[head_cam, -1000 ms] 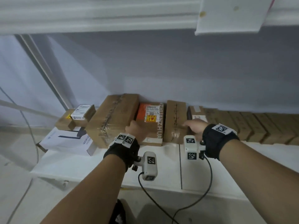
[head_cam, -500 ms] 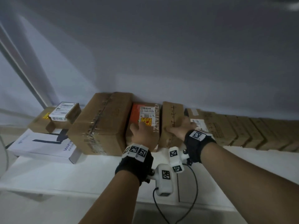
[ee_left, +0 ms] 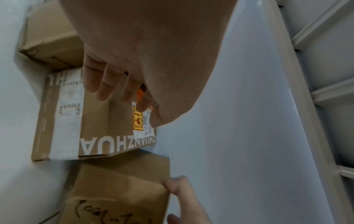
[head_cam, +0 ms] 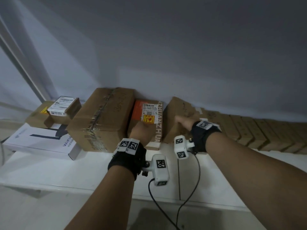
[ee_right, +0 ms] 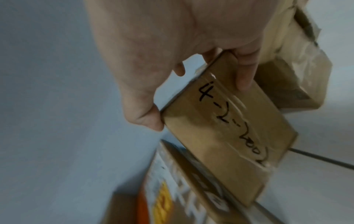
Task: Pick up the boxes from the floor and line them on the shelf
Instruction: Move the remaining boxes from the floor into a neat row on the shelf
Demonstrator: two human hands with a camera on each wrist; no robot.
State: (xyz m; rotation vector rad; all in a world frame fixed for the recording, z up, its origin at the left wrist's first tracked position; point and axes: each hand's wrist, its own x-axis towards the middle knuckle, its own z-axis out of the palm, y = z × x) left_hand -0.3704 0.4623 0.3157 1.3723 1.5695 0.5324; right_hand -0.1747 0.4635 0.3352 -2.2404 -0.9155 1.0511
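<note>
Boxes stand in a row against the wall on the white shelf [head_cam: 66,168]. My left hand [head_cam: 139,131] lies on top of the orange-labelled ZHUANZHUAN box [head_cam: 149,112], and the left wrist view shows the left hand [ee_left: 122,94] with fairly straight fingers touching the box [ee_left: 99,124]. My right hand [head_cam: 184,122] grips the narrow brown box [head_cam: 177,110] beside it. In the right wrist view the right hand [ee_right: 199,103] has its thumb on one face and fingers over the other face of this handwritten box [ee_right: 229,144], which stands slightly askew.
A large taped brown box [head_cam: 103,117] sits left of the orange one. Further left lie a white WiFi router box [head_cam: 41,140] and small stacked cartons [head_cam: 39,117]. A long row of brown boxes [head_cam: 249,130] fills the shelf to the right. Cables hang below my wrists.
The head view has closed in on the shelf. My right hand has taken a firmer hold of the narrow brown box and turned it slightly. My left hand stays on the orange-labelled box.
</note>
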